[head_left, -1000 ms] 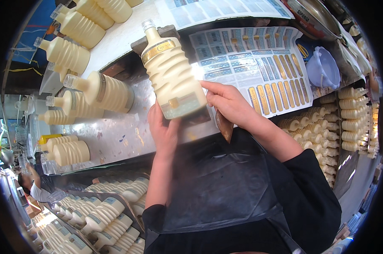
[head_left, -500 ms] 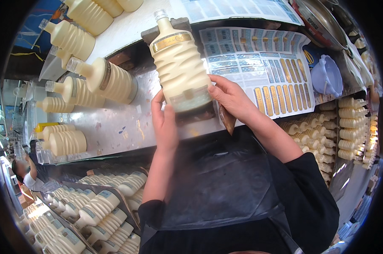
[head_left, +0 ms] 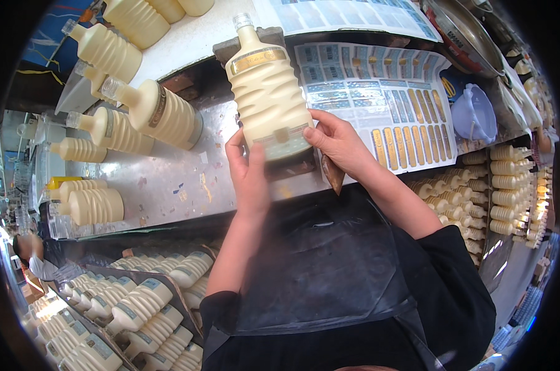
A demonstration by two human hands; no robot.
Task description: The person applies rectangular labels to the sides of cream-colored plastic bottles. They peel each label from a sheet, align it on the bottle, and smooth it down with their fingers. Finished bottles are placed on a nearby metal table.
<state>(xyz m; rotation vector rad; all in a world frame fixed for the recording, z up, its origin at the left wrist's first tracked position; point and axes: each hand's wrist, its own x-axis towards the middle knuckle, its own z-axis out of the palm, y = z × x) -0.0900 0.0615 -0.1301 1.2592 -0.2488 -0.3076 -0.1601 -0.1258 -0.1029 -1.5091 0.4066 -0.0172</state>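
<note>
A cream bottle (head_left: 269, 93) with wavy ridges and a clear neck lies face up in front of me, its neck pointing away. A gold label (head_left: 259, 60) crosses its shoulder, and a pale label (head_left: 286, 141) sits near its base. My left hand (head_left: 249, 170) grips the lower left side, thumb on the front by the pale label's edge. Curled round the lower right side is my right hand (head_left: 338, 139), its thumb on the bottle's front edge. Under that hand a brown pointed piece (head_left: 332, 174) sticks out; whether I hold it, I cannot tell.
Behind the bottle's neck is a dark block (head_left: 221, 52). Label sheets (head_left: 379, 102) lie to the right, beside a lilac bucket (head_left: 474, 114). More bottles (head_left: 162, 114) lie on the metal bench (head_left: 168, 185) at left. Racks of bottles (head_left: 137, 315) flank me; a person (head_left: 38, 256) is far left.
My left thumb has slid slightly right and up over the bottle's front, beside the pale label. My right hand keeps its grip. The whole view has shifted a little.
</note>
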